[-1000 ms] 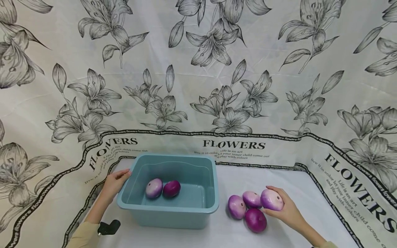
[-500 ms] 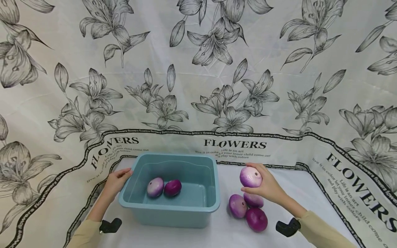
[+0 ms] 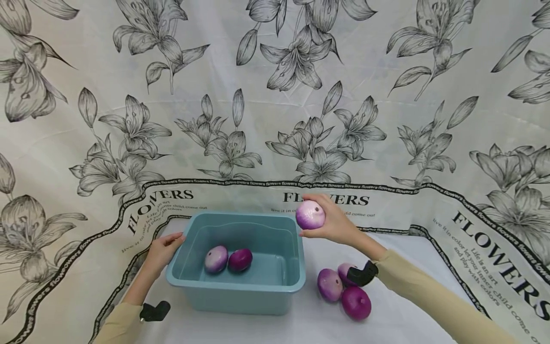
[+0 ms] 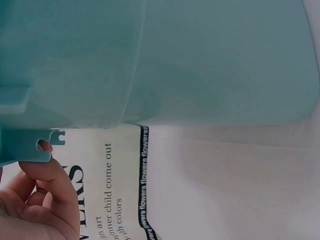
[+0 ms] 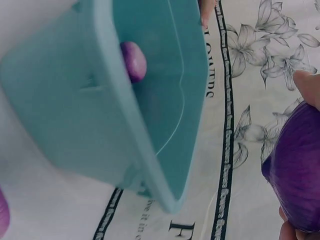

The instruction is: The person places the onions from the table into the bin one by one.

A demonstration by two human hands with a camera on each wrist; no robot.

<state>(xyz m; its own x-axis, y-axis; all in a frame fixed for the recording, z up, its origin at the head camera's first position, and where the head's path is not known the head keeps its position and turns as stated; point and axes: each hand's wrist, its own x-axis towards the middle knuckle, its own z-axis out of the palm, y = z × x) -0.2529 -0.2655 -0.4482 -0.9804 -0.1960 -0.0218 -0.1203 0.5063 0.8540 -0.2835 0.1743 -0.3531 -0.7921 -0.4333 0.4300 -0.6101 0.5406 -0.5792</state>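
A blue-green plastic tub (image 3: 240, 302) stands on the white table, with a pale purple onion (image 3: 216, 259) and a darker onion (image 3: 240, 260) on its floor. My left hand (image 3: 162, 251) grips the tub's left rim; the left wrist view shows its fingers (image 4: 55, 182) curled at the underside of that rim. Raised by the tub's back right corner, my right hand (image 3: 333, 222) holds a purple and white onion (image 3: 310, 215) between thumb and fingers. In the right wrist view that onion (image 5: 300, 167) fills the right edge.
On the table right of the tub lie three onions close together: a pale one (image 3: 330, 285), a dark one (image 3: 356, 303) and one partly hidden (image 3: 345, 271) behind the black wrist device (image 3: 363, 274). A flower-printed cloth (image 3: 275, 143) hangs behind and at the sides.
My right hand has lifted the onion from beside the others and carried it left and up, to the tub's right rim. My left hand stays on the left rim.
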